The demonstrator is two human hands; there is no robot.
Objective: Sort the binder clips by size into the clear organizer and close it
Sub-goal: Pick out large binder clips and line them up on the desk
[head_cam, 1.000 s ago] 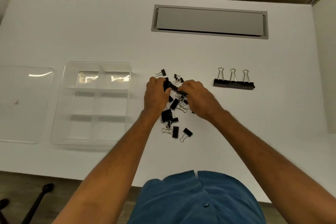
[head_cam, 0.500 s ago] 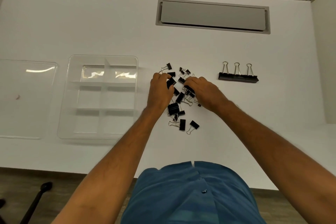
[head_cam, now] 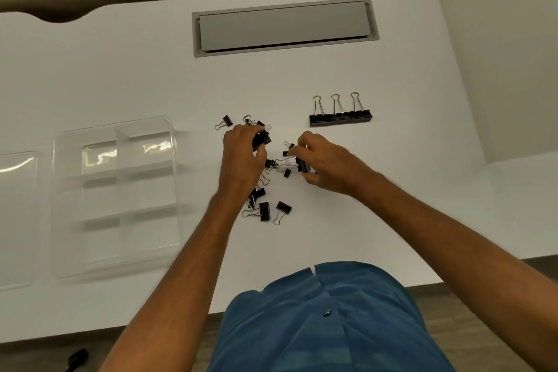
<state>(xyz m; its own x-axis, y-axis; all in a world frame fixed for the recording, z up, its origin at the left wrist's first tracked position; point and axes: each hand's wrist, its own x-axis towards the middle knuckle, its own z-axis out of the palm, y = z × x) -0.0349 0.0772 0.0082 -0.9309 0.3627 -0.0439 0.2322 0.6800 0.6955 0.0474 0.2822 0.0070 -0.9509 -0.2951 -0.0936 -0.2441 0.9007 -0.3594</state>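
Head view looks down on a white bench point(head_cam: 120, 75). Left hand point(head_cam: 241, 157) grips a black clip point(head_cam: 262, 139); right hand point(head_cam: 326, 166) pinches another clip point(head_cam: 302, 164). Loose binder clips point(head_cam: 265, 208) lie scattered between and below them. At 9 o'clock sits the clear organizer point(head_cam: 117, 190), uncovered; three large clips point(head_cam: 340, 118) stand at 1 o'clock.

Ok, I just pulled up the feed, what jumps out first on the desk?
Both hands are working over a scattered pile of small black binder clips at mid-desk: the left hand grips a black clip, and the right hand pinches another clip. Behind and to the right, three large clips stand in a neat row. The clear organizer sits to the left with nothing visible in its compartments.
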